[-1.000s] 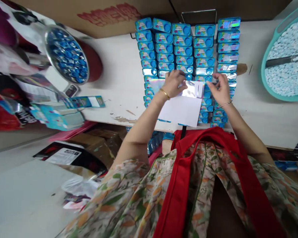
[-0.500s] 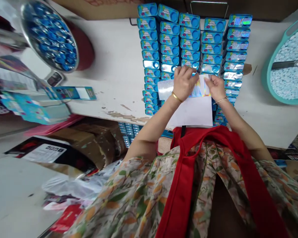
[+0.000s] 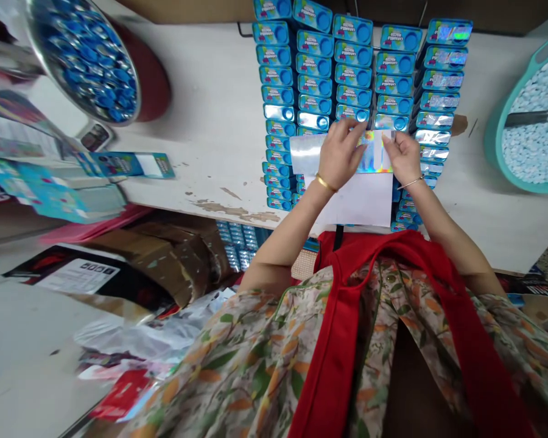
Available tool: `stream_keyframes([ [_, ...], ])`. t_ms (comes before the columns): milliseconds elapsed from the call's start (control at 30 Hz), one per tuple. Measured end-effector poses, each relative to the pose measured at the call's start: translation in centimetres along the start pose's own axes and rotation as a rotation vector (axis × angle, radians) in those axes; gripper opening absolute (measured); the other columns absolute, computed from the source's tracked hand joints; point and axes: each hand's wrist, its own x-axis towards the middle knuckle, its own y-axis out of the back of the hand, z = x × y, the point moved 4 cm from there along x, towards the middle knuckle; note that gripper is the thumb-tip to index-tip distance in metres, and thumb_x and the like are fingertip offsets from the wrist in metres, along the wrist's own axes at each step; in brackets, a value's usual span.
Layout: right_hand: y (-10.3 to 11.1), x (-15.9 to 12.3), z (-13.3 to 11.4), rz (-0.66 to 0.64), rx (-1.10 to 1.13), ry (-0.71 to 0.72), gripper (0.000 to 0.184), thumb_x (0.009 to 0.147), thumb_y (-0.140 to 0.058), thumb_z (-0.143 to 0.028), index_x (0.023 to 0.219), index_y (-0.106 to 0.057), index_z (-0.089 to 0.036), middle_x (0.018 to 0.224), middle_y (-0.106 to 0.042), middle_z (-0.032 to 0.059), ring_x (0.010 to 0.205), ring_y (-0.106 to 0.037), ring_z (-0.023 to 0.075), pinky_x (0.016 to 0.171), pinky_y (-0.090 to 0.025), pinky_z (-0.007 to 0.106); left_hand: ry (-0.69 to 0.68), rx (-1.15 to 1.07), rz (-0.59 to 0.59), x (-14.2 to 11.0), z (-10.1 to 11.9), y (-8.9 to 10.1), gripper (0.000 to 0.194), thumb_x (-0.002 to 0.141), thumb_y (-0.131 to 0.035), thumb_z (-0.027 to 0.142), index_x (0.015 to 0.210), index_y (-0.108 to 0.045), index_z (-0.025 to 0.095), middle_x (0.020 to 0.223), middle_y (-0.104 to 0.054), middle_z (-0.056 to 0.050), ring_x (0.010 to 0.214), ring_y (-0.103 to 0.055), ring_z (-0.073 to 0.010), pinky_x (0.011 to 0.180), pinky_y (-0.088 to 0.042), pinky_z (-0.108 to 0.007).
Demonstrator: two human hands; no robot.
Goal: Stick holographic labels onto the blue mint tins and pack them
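My left hand (image 3: 340, 155) and my right hand (image 3: 404, 157) both pinch a flat white sheet (image 3: 360, 201) whose upper strip is shiny holographic foil (image 3: 375, 155). The sheet lies over the near end of several rows of small blue tins (image 3: 317, 67) lined up on the white table (image 3: 214, 115). The fingers of both hands are curled on the foil edge, left hand in the strip's middle, right hand at its right end. A gold bangle is on the left wrist, a thin bracelet on the right.
A metal bowl of blue lids (image 3: 89, 58) stands at the far left on a red base. A teal basin of pale blue tablets (image 3: 532, 128) with a scoop is at the right. Flat blue cartons (image 3: 128, 165) lie at the table's left edge. Cardboard boxes (image 3: 164, 261) sit below.
Both hands came closer together on the sheet and shifted it slightly up and to the right over the tins. The foil strip now catches rainbow light. The camera view shifted.
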Motion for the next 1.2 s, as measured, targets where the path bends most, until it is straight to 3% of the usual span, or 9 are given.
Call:
stream_keyframes([
  [133, -0.3, -0.7, -1.5, -0.002, 0.153, -0.117, 0.060, 0.080, -0.053, -0.083, 0.081, -0.063, -0.024, 0.075, -0.061, 0.0005, 0.083, -0.064, 0.0187, 0.073, -0.060, 0.038, -0.055, -0.003, -0.024, 2.4, -0.9, -1.8, 0.051, 0.103, -0.030, 0.059, 0.120, -0.065, 0.025, 0.126, -0.068, -0.010, 0.117, -0.062, -0.0279, 0.101, -0.046, -0.045],
  [333, -0.1, -0.6, -0.6, 0.040, 0.200, -0.177, 0.058, 0.079, -0.057, -0.081, 0.077, -0.060, -0.023, 0.074, -0.061, 0.0003, 0.082, -0.063, 0.0183, 0.076, -0.059, 0.037, -0.075, -0.031, 0.020, 0.2, -0.4, -3.1, 0.046, 0.104, -0.030, 0.054, 0.114, -0.063, 0.023, 0.126, -0.066, -0.012, 0.121, -0.059, -0.0270, 0.102, -0.044, -0.044],
  [533, 0.4, -0.1, 1.6, 0.104, 0.128, -0.186, 0.063, 0.075, -0.055, -0.086, 0.075, -0.058, -0.023, 0.069, -0.057, -0.0018, 0.074, -0.060, 0.0163, 0.071, -0.058, 0.037, -0.206, -0.210, 0.089, -3.4, 2.8, 0.7, 0.030, 0.102, -0.047, 0.050, 0.094, -0.060, 0.024, 0.104, -0.066, -0.005, 0.101, -0.064, -0.0200, 0.089, -0.052, -0.040],
  [633, 0.5, 0.0, 2.1, 0.106, 0.126, -0.169, 0.068, 0.073, -0.051, -0.090, 0.078, -0.061, -0.023, 0.072, -0.058, -0.0012, 0.074, -0.061, 0.0167, 0.068, -0.058, 0.037, -0.157, -0.392, 0.256, -3.0, 2.6, 3.0, 0.026, 0.100, -0.053, 0.051, 0.100, -0.059, 0.026, 0.105, -0.064, -0.004, 0.101, -0.064, -0.0188, 0.077, -0.054, -0.035],
  [700, 0.5, -0.1, 1.8, 0.096, 0.096, -0.136, 0.065, 0.078, -0.051, -0.087, 0.079, -0.062, -0.023, 0.074, -0.059, -0.0003, 0.080, -0.064, 0.0185, 0.071, -0.060, 0.039, -0.113, -0.451, 0.309, -1.5, 1.5, 3.4, 0.031, 0.098, -0.053, 0.058, 0.104, -0.060, 0.029, 0.109, -0.064, -0.005, 0.103, -0.064, -0.0202, 0.071, -0.053, -0.033],
  [833, 0.2, -0.5, 0.4, 0.066, 0.073, -0.107, 0.058, 0.084, -0.052, -0.080, 0.082, -0.064, -0.024, 0.076, -0.061, 0.0007, 0.087, -0.066, 0.0209, 0.074, -0.062, 0.042, -0.077, -0.255, 0.185, 2.0, -1.0, 1.5, 0.050, 0.092, -0.056, 0.066, 0.128, -0.059, 0.031, 0.117, -0.066, -0.009, 0.114, -0.061, -0.0274, 0.086, -0.053, -0.039],
  [933, 0.0, -0.6, 0.1, 0.054, 0.076, -0.111, 0.057, 0.084, -0.053, -0.079, 0.086, -0.066, -0.024, 0.080, -0.063, 0.0014, 0.090, -0.067, 0.0213, 0.077, -0.062, 0.042, -0.091, -0.066, 0.035, 3.2, -2.4, -1.0, 0.058, 0.098, -0.046, 0.059, 0.145, -0.052, 0.026, 0.105, -0.069, -0.010, 0.109, -0.063, -0.0288, 0.101, -0.048, -0.043],
  [1100, -0.4, -0.4, 1.0, 0.074, 0.085, -0.127, 0.057, 0.086, -0.050, -0.079, 0.088, -0.066, -0.024, 0.084, -0.064, 0.0018, 0.090, -0.066, 0.0208, 0.078, -0.062, 0.042, -0.069, 0.113, -0.045, 2.2, -3.0, -3.2, 0.057, 0.106, -0.025, 0.043, 0.157, -0.039, 0.023, 0.082, -0.065, -0.006, 0.083, -0.066, -0.0228, 0.099, -0.047, -0.040],
  [1200, -0.5, -0.3, 1.5, 0.109, 0.069, -0.135, 0.055, 0.087, -0.050, -0.078, 0.085, -0.064, -0.025, 0.082, -0.063, 0.0012, 0.088, -0.065, 0.0203, 0.076, -0.061, 0.042, -0.041, 0.163, -0.053, 1.1, -2.6, -3.5, 0.056, 0.107, -0.020, 0.039, 0.156, -0.041, 0.021, 0.096, -0.071, -0.010, 0.095, -0.070, -0.0238, 0.097, -0.050, -0.038],
])
